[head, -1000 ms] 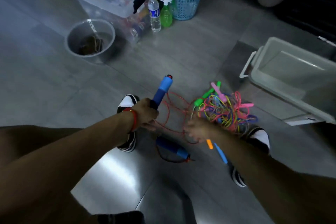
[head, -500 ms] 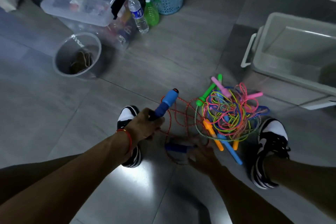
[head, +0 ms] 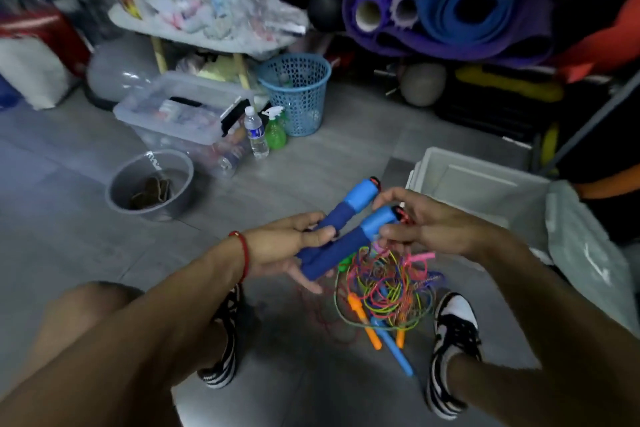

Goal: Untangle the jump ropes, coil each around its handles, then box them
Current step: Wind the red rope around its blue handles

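The left hand [head: 294,246] is gripping two blue handles [head: 346,229] side by side, fingers curled round their dark lower ends. The handles are pointing up and away to the right, pale tips toward the white box [head: 485,191]. The right hand [head: 415,222] is pinching at those far tips, right where the red cord [head: 403,217] is coming out. So the right hand is nearer the cord ends and looks the likelier one to be doing the winding, round the handles' long axis. Below the hands, the tangle of ropes [head: 384,284] is lying on the floor between the two shoes, orange and blue handles poking toward the person. The red cord seems to be trailing down past it, though the dim floor is hiding its run. The box is sitting just beyond the right hand, open side up, with bare floor ahead before the grey bucket [head: 149,184].
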Tool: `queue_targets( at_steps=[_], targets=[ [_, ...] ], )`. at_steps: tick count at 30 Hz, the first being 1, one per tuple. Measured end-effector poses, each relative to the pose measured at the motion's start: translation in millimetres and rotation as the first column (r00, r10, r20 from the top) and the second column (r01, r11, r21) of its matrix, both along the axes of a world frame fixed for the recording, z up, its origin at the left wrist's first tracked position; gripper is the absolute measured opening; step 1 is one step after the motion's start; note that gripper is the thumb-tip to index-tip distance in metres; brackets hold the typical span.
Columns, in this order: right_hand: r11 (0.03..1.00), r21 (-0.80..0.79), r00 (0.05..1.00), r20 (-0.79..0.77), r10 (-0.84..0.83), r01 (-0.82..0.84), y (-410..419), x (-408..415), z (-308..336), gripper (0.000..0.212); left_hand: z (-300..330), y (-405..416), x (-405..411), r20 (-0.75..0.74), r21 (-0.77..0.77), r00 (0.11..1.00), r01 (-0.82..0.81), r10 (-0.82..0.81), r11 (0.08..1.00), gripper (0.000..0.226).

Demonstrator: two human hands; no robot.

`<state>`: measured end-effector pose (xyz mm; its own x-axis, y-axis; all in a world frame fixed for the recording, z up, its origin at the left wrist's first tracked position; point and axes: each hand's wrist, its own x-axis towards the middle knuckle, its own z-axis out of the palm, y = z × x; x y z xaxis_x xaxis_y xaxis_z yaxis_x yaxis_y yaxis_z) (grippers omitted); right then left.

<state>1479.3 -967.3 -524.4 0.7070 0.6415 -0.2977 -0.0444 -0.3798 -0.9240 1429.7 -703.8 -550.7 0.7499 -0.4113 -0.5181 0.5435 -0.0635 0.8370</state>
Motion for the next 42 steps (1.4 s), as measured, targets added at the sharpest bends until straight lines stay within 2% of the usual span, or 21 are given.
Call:
queue_targets(
  at_steps=[2,6,11,14,17,27,30,33,34,39,42],
  targets=[
    [1.0,0.019,0.997,0.07,-0.02,0.019,-7.5,-0.9,26.9,0.033,14.2,-8.4,-6.9,-0.035,-0.107,0.998,0.054,-0.058,0.993,0.038],
    [0.987,0.098,0.976,0.16,-0.145,0.13,-11.1,-3.4,51.2,0.041,41.1,-14.5,-7.7,0.021,-0.235,0.987,0.159,-0.159,0.959,0.049],
    [0.926,0.211,0.91,0.212,-0.356,0.313,-8.5,-6.8,42.0,0.032,50.7,-9.7,-8.7,0.106,-0.259,0.973,0.224,-0.203,0.94,0.044],
    [0.9,0.267,0.865,0.28,-0.416,0.346,-7.9,-3.9,39.1,0.029,50.7,-11.8,-4.8,0.111,-0.269,0.97,0.24,-0.217,0.933,0.043],
    [0.88,0.303,0.852,0.271,-0.448,0.366,-14.3,2.4,43.7,0.023,49.3,-14.1,-1.1,0.127,-0.281,0.972,0.228,-0.199,0.932,0.042],
    [0.912,0.271,0.883,0.274,-0.38,0.309,-18.0,7.8,49.8,0.029,41.3,-27.8,-4.4,0.171,-0.259,0.975,0.181,-0.139,0.949,0.047],
    [0.864,0.342,0.866,0.208,-0.454,0.371,-11.7,6.7,49.9,0.034,43.0,-30.6,-4.2,0.201,-0.293,0.974,0.164,-0.107,0.942,0.041],
    [0.756,0.434,0.807,0.103,-0.582,0.49,-9.2,7.9,43.7,0.038,47.6,-32.3,-1.2,0.189,-0.427,0.981,0.113,-0.033,0.897,0.037],
    [0.753,0.437,0.802,0.109,-0.588,0.492,-7.9,7.5,40.4,0.04,49.3,-32.3,-0.5,0.178,-0.478,0.983,0.117,-0.034,0.87,0.037],
    [0.868,0.342,0.857,0.248,-0.452,0.36,12.7,3.9,33.3,0.04,52.8,-31.8,0.8,0.113,-0.669,0.973,0.224,-0.2,0.709,0.036],
    [0.914,0.236,0.778,0.479,-0.405,0.331,17.0,1.9,29.2,0.02,51.9,-31.1,1.3,0.134,-0.703,0.953,0.285,-0.272,0.651,0.039]
  ],
)
